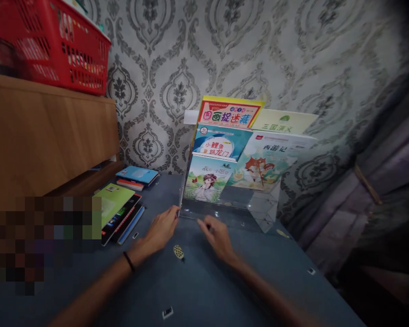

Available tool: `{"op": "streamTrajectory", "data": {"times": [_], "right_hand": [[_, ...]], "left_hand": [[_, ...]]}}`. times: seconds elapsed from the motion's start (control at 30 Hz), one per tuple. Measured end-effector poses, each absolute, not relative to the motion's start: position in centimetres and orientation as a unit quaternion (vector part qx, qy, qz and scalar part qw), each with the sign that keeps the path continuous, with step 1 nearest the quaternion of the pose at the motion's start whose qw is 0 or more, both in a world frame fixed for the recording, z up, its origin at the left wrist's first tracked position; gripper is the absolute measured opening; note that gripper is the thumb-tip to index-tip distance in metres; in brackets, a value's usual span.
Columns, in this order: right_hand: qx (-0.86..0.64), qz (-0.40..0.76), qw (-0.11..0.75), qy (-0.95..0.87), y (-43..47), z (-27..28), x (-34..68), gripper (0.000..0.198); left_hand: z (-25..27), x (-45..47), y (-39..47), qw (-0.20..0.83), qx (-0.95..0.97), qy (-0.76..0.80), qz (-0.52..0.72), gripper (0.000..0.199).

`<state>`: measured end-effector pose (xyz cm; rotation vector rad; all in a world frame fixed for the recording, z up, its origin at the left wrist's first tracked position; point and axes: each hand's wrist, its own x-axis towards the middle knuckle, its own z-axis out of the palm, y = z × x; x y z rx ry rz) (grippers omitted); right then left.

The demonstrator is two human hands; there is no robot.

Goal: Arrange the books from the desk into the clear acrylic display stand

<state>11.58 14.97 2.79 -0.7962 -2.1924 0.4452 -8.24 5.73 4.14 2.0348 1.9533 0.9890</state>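
Clear plastic book rack (236, 200), ahead of half-curled, empty right hand (219, 238): presumably stiff, slick; best gripped by sides. Corner touched by left hand (162, 228), grip unclear.

Over my feed I log a blue-grey tabletop (204, 286) bearing a clear stand (231, 208), green-topped books (117, 204), blue-topped books (137, 174), small tags (167, 312).

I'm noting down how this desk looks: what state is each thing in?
Clear stand: upright, loaded with books
Stand's books: leaning back, covers facing out
Left hand: at the stand's front left corner
Right hand: fingers partly curled, near its front edge
Green-topped stack: lying, edges uneven
Blue-topped stack: lying closed
Red basket: upright, things inside
Curtain: gathered by a band
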Motion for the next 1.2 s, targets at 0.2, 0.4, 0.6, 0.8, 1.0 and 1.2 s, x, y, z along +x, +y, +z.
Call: {"op": "streamTrajectory", "data": {"times": [0.2, 0.4, 0.6, 0.8, 1.0, 1.2], "right_hand": [[-0.250, 0.254, 0.259, -0.898, 11.3, 0.1, 6.6, 0.036], [-0.249, 0.313, 0.228, -0.888, 10.1, 0.2, 3.2, 0.037], [-0.253, 0.365, 0.242, -0.863, 10.5, -0.4, 2.7, 0.040], [-0.240, 0.329, 0.248, -0.879, 10.8, -0.6, 3.0, 0.039], [-0.225, 0.327, 0.255, -0.882, 10.8, -0.6, 2.8, 0.045], [-0.229, 0.327, 0.246, -0.883, 10.8, -0.4, 3.0, 0.045]], "left_hand": [[-0.8, -9.9, 3.0, 0.081, 0.684, 0.630, 0.359, 0.030], [-2.5, -11.1, 2.1, 0.087, 0.672, 0.600, 0.426, 0.040], [-2.3, -11.3, 2.1, 0.056, 0.672, 0.609, 0.417, 0.039], [-0.1, -11.7, 1.4, -0.078, 0.679, 0.668, 0.295, 0.033], [2.6, -13.2, -1.0, -0.198, 0.618, 0.740, 0.176, 0.031], [3.4, -15.9, -2.9, -0.248, 0.491, 0.820, 0.160, 0.035]]}}
